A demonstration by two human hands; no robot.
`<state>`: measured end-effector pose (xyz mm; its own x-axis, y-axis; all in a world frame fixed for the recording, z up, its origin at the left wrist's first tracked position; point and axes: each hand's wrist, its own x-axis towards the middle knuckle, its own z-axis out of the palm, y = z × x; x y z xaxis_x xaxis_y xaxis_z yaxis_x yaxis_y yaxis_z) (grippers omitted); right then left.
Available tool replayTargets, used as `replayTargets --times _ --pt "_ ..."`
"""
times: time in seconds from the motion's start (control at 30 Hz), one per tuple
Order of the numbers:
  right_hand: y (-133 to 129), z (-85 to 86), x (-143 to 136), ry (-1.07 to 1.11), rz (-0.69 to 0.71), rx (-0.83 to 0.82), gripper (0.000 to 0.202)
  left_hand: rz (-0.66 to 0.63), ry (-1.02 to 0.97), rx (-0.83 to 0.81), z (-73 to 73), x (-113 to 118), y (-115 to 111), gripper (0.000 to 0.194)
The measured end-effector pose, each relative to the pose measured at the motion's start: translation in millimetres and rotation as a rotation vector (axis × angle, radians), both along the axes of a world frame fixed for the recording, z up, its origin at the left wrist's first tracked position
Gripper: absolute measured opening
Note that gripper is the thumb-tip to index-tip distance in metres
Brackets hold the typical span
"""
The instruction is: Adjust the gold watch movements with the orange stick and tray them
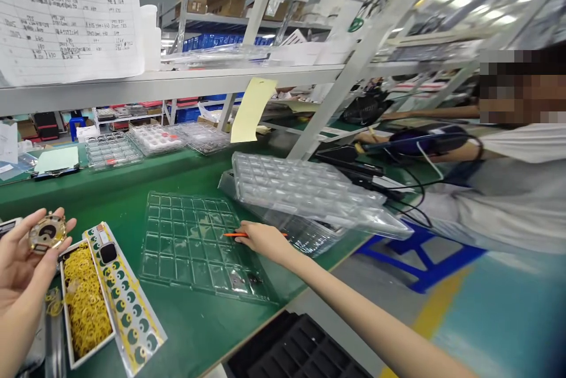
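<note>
At the left edge, my left hand (22, 283) holds up a round gold-rimmed watch case (48, 232) with a dark middle, its fingers curled round the rim. My right hand (265, 241) is closed on a thin orange pen-like stick (233, 234), whose tip points left. That hand is over the right side of a clear compartment tray (177, 242) on the green bench; whether it touches the tray I cannot tell. A few small dark parts (239, 279) lie in the tray's near-right compartments. Beside my left hand are a white box (110, 331) of yellow rings (86, 295) and a sticker sheet (132, 313).
Stacked clear blister trays (305, 183) lean at the bench's right. A metal shelf frame (177, 78) crosses in front, with a yellow note (250, 109) hanging. A co-worker (508, 177) sits at right. Black trays (305, 348) lie below the near edge.
</note>
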<state>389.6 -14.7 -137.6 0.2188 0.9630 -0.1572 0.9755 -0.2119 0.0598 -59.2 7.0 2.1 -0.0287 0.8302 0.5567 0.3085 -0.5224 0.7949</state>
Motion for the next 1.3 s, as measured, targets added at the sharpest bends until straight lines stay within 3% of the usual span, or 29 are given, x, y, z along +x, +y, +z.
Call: replayTargets --times 0.33,0.77,1.0,1.3 --pt "-10 4.7 -7 0.041 0.053 0.092 0.021 -0.096 -0.048 -0.112 3.3 5 -1 0.043" --pt "-7 -6.2 5 0.17 0.044 0.104 0.023 -0.123 -0.037 -0.191 -3.3 8 -4 0.044" --pt "-6 -3.4 5 0.164 0.078 0.086 0.024 -0.136 0.001 -0.21 -2.7 9 -9 0.046" --pt "-5 8.9 -3 0.097 0.165 0.023 0.027 -0.166 0.003 -0.257 -13.3 9 0 0.049"
